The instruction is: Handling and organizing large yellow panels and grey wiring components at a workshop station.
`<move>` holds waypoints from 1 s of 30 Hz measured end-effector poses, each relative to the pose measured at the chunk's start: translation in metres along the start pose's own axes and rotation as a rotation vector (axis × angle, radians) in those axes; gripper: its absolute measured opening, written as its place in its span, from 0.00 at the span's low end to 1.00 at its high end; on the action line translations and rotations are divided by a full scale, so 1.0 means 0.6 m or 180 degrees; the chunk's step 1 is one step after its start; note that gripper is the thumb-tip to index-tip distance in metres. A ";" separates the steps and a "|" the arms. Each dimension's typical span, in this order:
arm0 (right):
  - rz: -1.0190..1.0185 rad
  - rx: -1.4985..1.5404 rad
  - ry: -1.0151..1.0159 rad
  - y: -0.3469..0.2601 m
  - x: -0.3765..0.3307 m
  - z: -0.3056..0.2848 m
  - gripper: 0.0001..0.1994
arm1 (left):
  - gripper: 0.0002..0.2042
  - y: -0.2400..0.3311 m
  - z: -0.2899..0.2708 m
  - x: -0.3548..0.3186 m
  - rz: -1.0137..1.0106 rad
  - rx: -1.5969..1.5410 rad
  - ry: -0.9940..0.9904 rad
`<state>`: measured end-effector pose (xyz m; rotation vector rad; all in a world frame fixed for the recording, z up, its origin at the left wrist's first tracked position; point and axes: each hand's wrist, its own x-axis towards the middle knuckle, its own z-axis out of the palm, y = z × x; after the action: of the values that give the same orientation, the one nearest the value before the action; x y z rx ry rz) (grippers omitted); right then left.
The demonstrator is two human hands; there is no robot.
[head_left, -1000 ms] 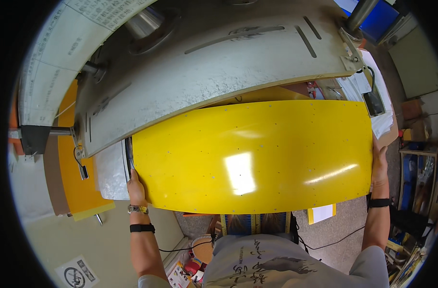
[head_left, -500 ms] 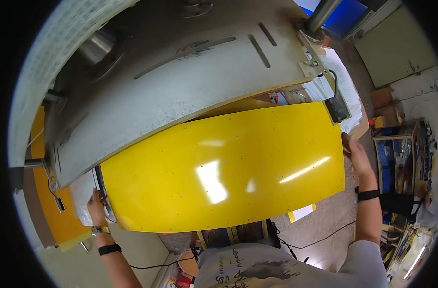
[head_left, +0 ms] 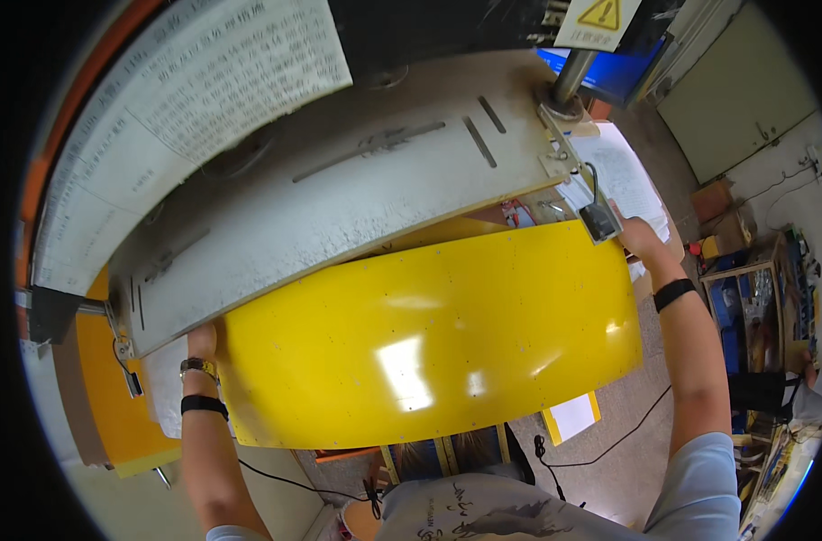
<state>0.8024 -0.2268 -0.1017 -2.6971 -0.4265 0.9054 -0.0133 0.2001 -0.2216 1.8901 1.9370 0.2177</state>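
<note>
A large glossy yellow sheet (head_left: 483,334), dotted with small holes, lies bowed in front of me. Its far edge runs along the pale metal plate (head_left: 339,212) of a machine. At the sheet's left end is my left hand (head_left: 202,339), reaching under the plate's near edge; its fingers are hidden there. Past the right end reaches my right hand (head_left: 641,239), close to the sheet's far right corner and beside a small dark box on a bracket (head_left: 600,219). Its thumb side shows, but the other fingers are mostly covered, so its grip is unclear.
Metal posts (head_left: 573,77) rise from the plate, under an overhead part with a printed sheet (head_left: 240,72). Papers (head_left: 623,162) lie on a surface beyond my right hand. A shelf rack (head_left: 744,298) stands at right. A black cable (head_left: 614,442) crosses the floor.
Both hands have moved forward along the sheet's ends, the left under the plate's edge, the right up to the bracket box. The view has shifted; the sheet keeps about its place beside the plate.
</note>
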 end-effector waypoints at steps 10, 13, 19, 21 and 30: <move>0.0525 0.0078 -0.0473 -0.053 0.015 0.001 0.36 | 0.24 0.096 0.025 0.047 -0.0272 -0.0110 0.0005; 0.0500 0.0191 -0.0625 -0.055 0.016 0.005 0.31 | 0.24 0.101 0.018 0.053 -0.0297 -0.0128 0.0026; 0.0029 -0.0281 -0.0162 -0.036 0.042 0.008 0.27 | 0.23 0.104 0.015 0.053 -0.0301 -0.0204 0.0023; -0.0033 -0.0437 -0.0117 -0.040 0.048 0.009 0.26 | 0.23 0.100 0.008 0.051 -0.0303 -0.0217 0.0044; -0.0394 -0.0760 0.0314 -0.002 0.085 0.020 0.25 | 0.22 0.099 0.007 0.047 -0.0326 -0.0283 0.0050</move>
<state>0.8338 -0.2057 -0.1383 -2.8741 -0.7125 0.7248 0.0434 0.2306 -0.2068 1.7328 1.9942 0.2838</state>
